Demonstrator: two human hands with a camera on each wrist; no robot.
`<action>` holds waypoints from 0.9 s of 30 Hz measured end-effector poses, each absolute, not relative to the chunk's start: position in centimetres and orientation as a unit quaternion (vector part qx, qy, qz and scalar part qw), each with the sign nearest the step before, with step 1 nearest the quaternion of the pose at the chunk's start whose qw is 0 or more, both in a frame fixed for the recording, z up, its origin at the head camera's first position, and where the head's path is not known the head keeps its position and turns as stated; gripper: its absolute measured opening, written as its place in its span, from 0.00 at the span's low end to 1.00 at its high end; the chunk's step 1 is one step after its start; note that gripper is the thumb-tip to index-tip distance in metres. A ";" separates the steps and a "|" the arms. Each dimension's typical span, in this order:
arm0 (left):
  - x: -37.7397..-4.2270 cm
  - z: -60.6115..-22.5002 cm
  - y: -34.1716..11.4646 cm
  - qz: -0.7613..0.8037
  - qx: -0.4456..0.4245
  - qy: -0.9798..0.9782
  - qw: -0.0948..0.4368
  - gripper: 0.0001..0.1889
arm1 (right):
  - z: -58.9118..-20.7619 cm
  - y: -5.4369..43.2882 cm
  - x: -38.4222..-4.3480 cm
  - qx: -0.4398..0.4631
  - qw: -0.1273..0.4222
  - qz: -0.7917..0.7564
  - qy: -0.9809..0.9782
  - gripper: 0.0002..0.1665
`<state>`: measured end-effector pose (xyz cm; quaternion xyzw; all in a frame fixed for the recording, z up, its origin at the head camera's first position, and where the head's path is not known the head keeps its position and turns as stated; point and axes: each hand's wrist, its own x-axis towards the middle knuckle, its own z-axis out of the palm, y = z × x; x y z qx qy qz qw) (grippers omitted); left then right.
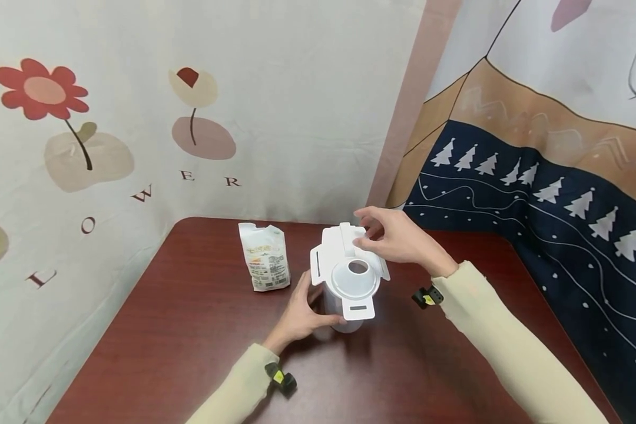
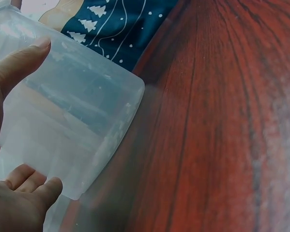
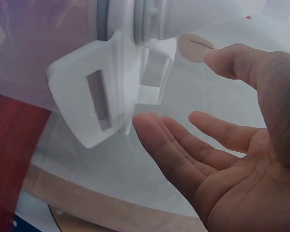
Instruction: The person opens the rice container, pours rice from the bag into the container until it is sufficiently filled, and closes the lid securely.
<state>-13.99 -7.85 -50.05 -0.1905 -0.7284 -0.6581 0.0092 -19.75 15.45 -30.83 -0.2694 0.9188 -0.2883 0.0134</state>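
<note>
A translucent plastic container point(image 2: 91, 111) stands on the table, topped by a white lid point(image 1: 328, 257). Slotted side flaps point(image 3: 72, 87) stick outward from that lid, and a round white collar with a dark hole point(image 1: 357, 267) rises from its front part. My left hand point(image 1: 299, 313) grips the container low on its left side, thumb in front. At the lid's back right is my right hand point(image 1: 398, 237), fingers loosely spread with nothing between thumb and fingers. In the right wrist view its fingertips are close to a flap; contact is unclear.
A white printed packet point(image 1: 267, 259) stands behind and left of the container. The reddish-brown table point(image 1: 180, 330) meets a pale flower-patterned curtain point(image 1: 297, 118) at the back and a dark tree-patterned cloth point(image 1: 509, 200) at the right.
</note>
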 end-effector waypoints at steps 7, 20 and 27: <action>-14.0 -50.0 -8.1 -0.658 -0.187 -0.729 0.011 0.60 | -30.9 14.2 -20.8 -0.247 0.032 -0.276 0.928 0.33; -14.0 -50.1 -8.0 -0.666 -0.189 -0.722 0.006 0.59 | -30.5 11.5 -21.4 -0.157 0.084 -0.278 0.944 0.34; -13.9 -50.1 -7.8 -0.665 -0.186 -0.723 0.004 0.59 | -30.6 11.1 -21.0 -0.138 0.074 -0.278 0.948 0.28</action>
